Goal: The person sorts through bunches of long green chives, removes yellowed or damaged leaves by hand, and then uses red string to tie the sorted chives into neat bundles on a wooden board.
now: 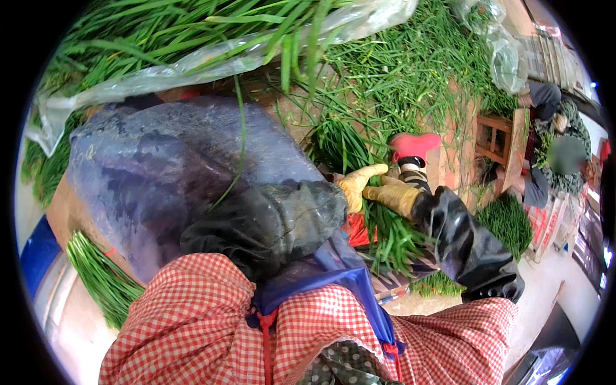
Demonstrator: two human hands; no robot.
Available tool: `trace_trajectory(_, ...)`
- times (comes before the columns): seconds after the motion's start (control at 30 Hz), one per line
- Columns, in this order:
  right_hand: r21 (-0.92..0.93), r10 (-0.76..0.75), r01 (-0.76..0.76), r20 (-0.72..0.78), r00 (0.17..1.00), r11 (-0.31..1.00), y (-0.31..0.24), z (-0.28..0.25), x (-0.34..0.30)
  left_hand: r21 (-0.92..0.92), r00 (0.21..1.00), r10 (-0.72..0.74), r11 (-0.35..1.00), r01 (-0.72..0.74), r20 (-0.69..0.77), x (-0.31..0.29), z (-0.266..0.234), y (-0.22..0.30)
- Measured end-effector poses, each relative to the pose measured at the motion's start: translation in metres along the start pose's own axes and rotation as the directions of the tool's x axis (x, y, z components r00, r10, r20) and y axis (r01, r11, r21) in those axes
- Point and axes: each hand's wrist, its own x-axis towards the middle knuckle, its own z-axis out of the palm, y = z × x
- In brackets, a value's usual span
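We have the bunch of greens (392, 242) just to the left of the red shoe (416, 146) and on our side of it, its stalks passing between both gloved hands. Our right hand (394, 196), nearer to us than the shoe, wraps its fingers over the bunch and pinches it. Our left hand (360, 187), to the left of the shoe, lies against the same bunch with one finger stretched toward the right; the glove hides its inner side, so we cannot tell whether it presses or merely steadies.

To do this well, we probably want the right fingers firm but not crushing, since such thin leaves are likely to bruise. The left hand is best used to even up the stalks and comb out strays, with both gloves close together so the middle doesn't sag. We should also watch the loose greens (410, 70) beyond the shoe and the purple sheet (192, 167) well to its left: stray blades could snag and spoil a neat bunch.
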Motion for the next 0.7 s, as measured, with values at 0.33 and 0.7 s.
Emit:
trace_trajectory(0.33, -0.360, -0.141, -0.081, -0.549, 0.824, 0.930, -0.038, 0.035, -0.009, -0.007, 0.976, 0.158, 0.987, -0.159, 0.152, -0.021, 0.014, 0.021)
trace_trajectory(0.7, 0.954, -0.135, 0.290, -0.279, 0.951, 0.074, 0.072, 0.083, 0.021, 0.196, 0.981, 0.116, 0.970, -0.146, 0.158, -0.035, -0.033, 0.077)
